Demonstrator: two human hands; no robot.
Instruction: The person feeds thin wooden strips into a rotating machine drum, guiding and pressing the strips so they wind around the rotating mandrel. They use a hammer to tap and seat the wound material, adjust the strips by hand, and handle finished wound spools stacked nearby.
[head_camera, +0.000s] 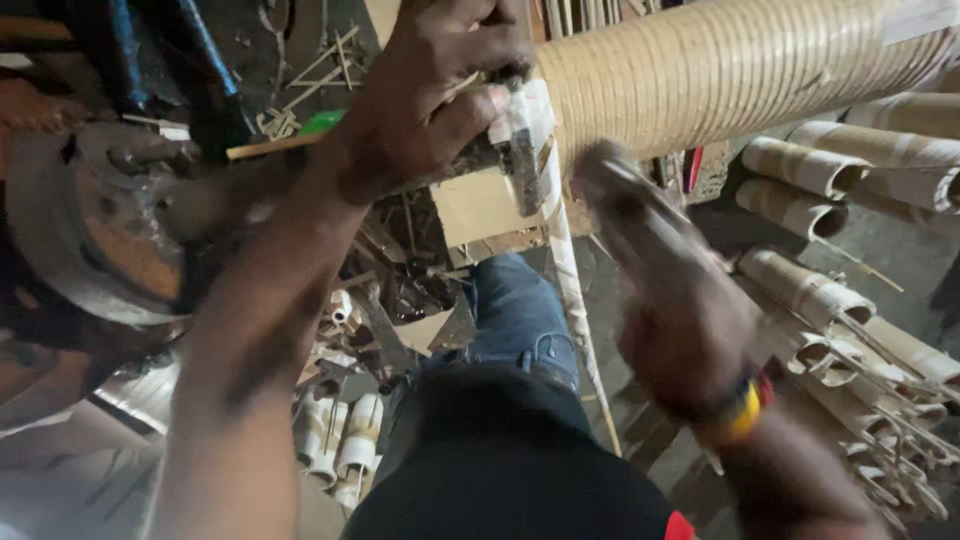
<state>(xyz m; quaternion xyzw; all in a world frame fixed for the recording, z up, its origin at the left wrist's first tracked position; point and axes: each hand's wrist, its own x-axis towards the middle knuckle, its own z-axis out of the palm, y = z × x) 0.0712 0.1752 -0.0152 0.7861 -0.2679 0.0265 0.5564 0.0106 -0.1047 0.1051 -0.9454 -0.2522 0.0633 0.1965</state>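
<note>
Left hand (440, 85) clenched, right hand (670, 300) blurred

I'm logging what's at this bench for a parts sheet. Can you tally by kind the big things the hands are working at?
Large cane-wrapped cylinder: 1
Round rusty metal wheel: 1
Pale strip hanging from the cylinder's end: 1
Hands: 2, the left hand gripping the cylinder's end, the right hand blurred beside it
Total: 5
</note>
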